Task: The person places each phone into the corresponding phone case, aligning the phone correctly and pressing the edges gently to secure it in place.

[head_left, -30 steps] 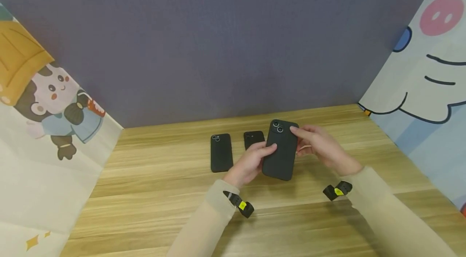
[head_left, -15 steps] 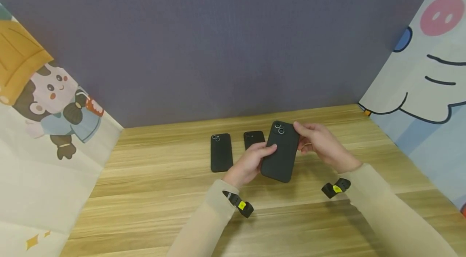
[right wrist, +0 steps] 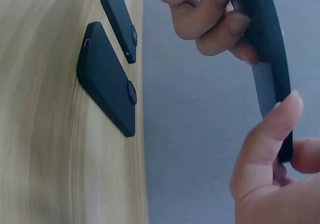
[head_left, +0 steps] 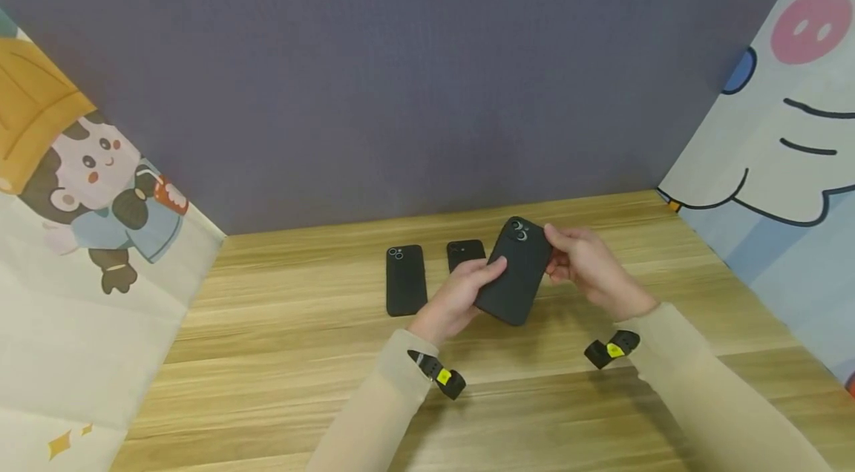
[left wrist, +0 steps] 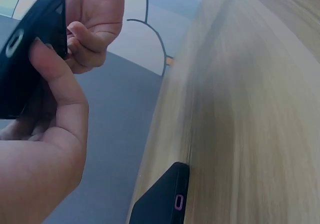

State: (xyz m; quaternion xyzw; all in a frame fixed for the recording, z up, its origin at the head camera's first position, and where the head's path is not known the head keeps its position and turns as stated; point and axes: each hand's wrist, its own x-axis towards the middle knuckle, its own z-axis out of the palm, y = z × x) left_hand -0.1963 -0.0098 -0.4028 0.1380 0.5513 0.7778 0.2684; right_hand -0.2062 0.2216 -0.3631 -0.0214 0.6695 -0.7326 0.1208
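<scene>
A phone in a black case (head_left: pixel 513 280) is held up over the table, its back with two ringed lenses turned toward the head camera. My left hand (head_left: pixel 461 294) grips its left side, thumb across the back and fingers underneath. At the upper right corner, my right hand (head_left: pixel 591 264) pinches the edge between thumb and curled fingers. Seen from the right wrist, the cased phone (right wrist: pixel 265 39) is nearly edge-on, with the right thumb (right wrist: pixel 267 139) at its lower end. A lens ring (left wrist: pixel 14 43) shows beside the left thumb in the left wrist view.
Two more black cased phones lie back up on the wooden table (head_left: pixel 300 353): one at the left (head_left: pixel 406 280), a second (head_left: pixel 465 252) partly hidden behind my left hand. A dark grey panel (head_left: pixel 427 86) stands behind, with printed cartoon sheets at both sides.
The held phone has tilted, its top end leaning further right and its bottom end shifting left. My right thumb has slid from its back to the upper right corner. The other phones have stayed put.
</scene>
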